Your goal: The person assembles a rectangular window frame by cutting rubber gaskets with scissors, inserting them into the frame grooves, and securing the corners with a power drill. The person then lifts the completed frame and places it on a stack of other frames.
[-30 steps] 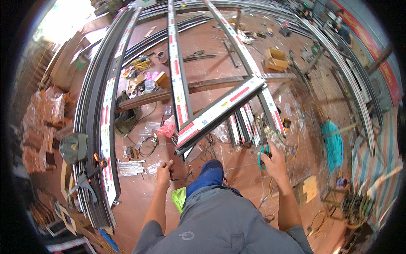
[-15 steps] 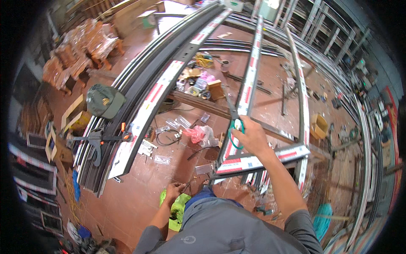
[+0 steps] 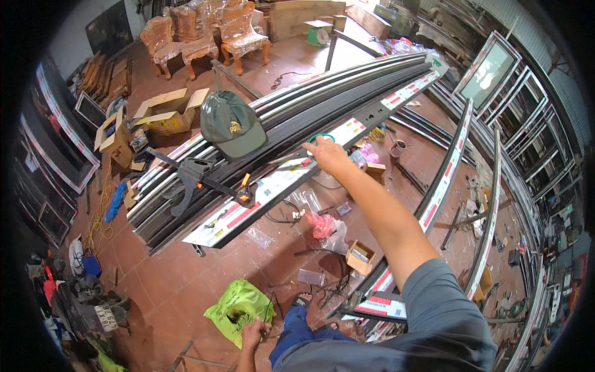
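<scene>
My right hand (image 3: pixel 327 155) is closed around a pair of scissors (image 3: pixel 321 135) with green handles. Their blades point left, over a long metal profile (image 3: pixel 266 189) covered in white and red film. Low in the view, my left hand (image 3: pixel 253 332) is closed beside a lime-green bag (image 3: pixel 230 302) on the floor. What its fingers hold, if anything, is too small to make out. A dark green cap (image 3: pixel 230 124) lies on the bundled profiles behind the filmed one. A black clamp with orange parts (image 3: pixel 192 177) grips the stack near its left end.
At right stands a filmed frame (image 3: pixel 443 180) with long bars. Pink plastic (image 3: pixel 320 224), a small cardboard box (image 3: pixel 359 256) and clear packets lie on the tiled floor below the stack. Open cartons (image 3: pixel 170 118) and wrapped wooden chairs (image 3: pixel 242 37) are at the far left.
My right hand has carried the scissors from the frame at right over to the filmed profile on the stack. The view has turned left. My left hand stays low near the green bag.
</scene>
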The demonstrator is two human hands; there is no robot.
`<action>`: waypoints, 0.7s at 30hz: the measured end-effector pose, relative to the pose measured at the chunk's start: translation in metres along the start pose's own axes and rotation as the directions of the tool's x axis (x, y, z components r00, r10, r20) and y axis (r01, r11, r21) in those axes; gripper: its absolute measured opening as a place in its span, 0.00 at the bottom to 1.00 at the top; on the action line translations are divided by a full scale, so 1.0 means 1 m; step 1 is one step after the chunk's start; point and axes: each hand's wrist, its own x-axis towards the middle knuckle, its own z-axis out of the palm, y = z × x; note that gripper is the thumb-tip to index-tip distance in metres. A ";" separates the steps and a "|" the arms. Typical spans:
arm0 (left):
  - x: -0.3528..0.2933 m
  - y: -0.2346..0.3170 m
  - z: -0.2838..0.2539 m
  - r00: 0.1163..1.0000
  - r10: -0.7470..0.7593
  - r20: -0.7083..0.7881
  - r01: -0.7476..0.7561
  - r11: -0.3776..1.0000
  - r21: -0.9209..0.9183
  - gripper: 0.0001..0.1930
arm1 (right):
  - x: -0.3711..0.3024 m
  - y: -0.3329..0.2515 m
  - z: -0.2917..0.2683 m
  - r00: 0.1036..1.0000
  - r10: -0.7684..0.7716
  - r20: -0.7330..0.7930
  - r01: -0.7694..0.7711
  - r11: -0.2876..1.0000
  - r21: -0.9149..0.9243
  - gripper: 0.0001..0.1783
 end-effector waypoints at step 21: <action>0.039 0.154 0.073 0.952 0.279 0.125 -0.306 0.884 0.355 0.30 | -0.616 0.087 -0.111 0.626 0.757 0.185 -0.707 0.453 0.543 0.26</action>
